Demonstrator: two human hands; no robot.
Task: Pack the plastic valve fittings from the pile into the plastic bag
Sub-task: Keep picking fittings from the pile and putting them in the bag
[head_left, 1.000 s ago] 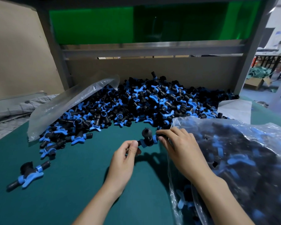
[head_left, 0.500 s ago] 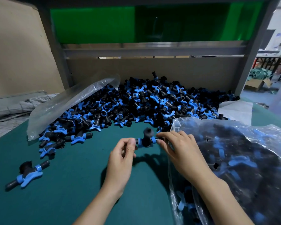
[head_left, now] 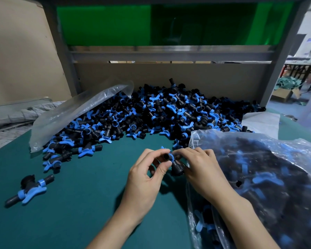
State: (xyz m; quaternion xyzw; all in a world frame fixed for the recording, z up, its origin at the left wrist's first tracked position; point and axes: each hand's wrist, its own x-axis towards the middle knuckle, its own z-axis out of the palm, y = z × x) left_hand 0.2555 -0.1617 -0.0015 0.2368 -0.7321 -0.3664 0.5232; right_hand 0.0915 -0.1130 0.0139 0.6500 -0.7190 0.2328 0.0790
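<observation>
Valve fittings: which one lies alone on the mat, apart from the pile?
The lone fitting at the mat's near-left, separate from the pile and untouched by either hand.

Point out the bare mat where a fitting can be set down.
Bare mat lies between the lone fitting, the pile and the left hand. Crowded: the pile behind and the full bag on the right.

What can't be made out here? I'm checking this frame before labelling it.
- Held fitting, head view: mostly covered by the left hand and right hand.
- Filled bag: count blurred by wrinkled plastic, cut off at the right and bottom edges.
- Pile: left part hidden under the empty bag.
</observation>
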